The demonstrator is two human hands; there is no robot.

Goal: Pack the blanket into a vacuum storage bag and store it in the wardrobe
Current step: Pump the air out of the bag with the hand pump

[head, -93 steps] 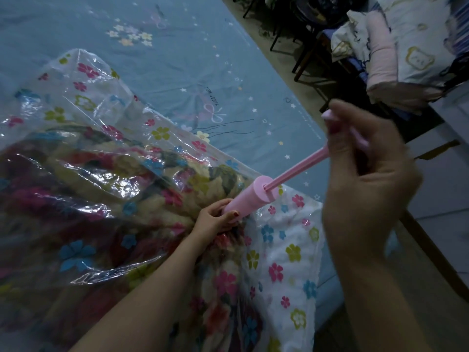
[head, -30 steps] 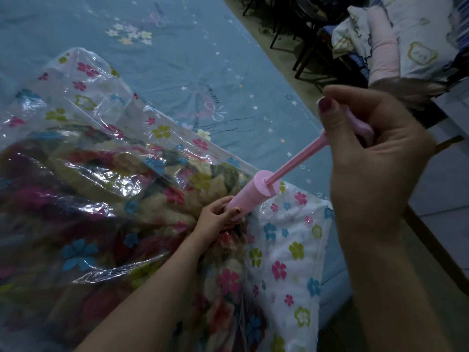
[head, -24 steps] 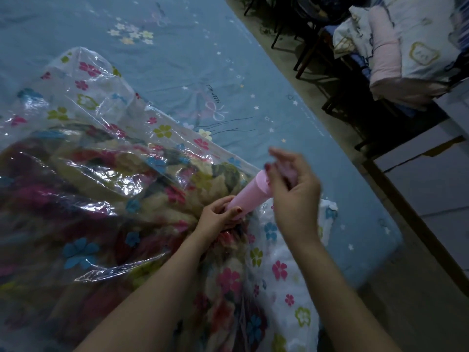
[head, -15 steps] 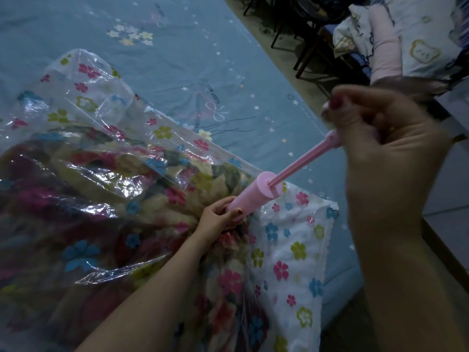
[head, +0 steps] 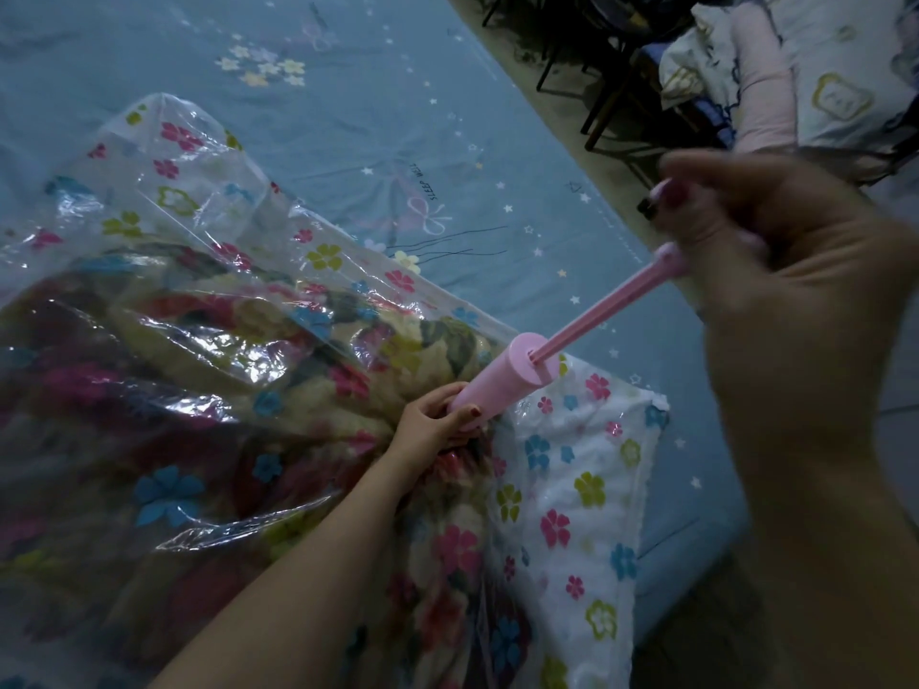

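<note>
Bag: the vacuum storage bag [head: 189, 191] lies across the left and middle of the frame on the blue bed sheet [head: 348, 92]. It is clear plastic with little flowers. It is still puffy and wrinkly, so I think there is air left inside.

Blanket: the blanket [head: 224, 370] is inside the bag, at the middle left. It is fluffy and flowery. It is already packed in, so the air can be pulled out around it.

Left hand: the left hand [head: 437, 420] is in the middle of the frame. Its fingers curl around the bottom of the pink pump [head: 502, 380]. It holds the pump down on the bag so it does not slip off (I cannot see the valve under it).

Pump rod: the thin pink rod [head: 606, 310] sticks far out of the pump, up to the right.

Right hand: the right hand [head: 785, 271] is at the upper right, blurry. It is wrapped tight around the rod's handle, so it can pull and push.

Wardrobe: not in sight (that part comes later, I think).
</note>
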